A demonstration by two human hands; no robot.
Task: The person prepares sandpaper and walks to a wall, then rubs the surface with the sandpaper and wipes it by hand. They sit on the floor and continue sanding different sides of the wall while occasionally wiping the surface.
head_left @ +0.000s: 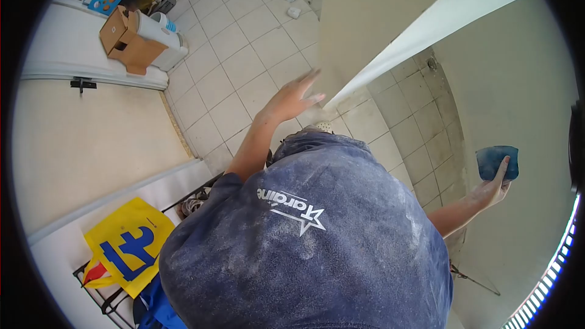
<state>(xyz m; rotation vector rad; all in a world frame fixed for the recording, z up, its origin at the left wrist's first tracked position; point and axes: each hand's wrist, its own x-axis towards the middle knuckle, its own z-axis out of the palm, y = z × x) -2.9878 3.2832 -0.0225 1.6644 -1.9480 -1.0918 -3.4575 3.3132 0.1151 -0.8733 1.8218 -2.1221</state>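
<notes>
My right hand (495, 189) is at the far right, its fingers closed on a dark blue, roughly square piece of sandpaper (491, 161). One finger lies over the sandpaper's face, and the piece overlaps the pale green wall (524, 91) in this view. My left hand (294, 99) is raised at upper centre with nothing in it, thumb and fingers apart. Its fingertips come close to the lower end of the white wall edge (390, 61). White dust coats both hands and my dark blue shirt (317, 250).
Pale tiles (237, 49) cover the floor. At left are a door (97, 146) with a black latch, an open cardboard box (131, 42) and a bucket (163, 21). A yellow bag (131, 244) hangs on a black rack (97, 292) at lower left. Small pale pieces (294, 12) lie on the tiles.
</notes>
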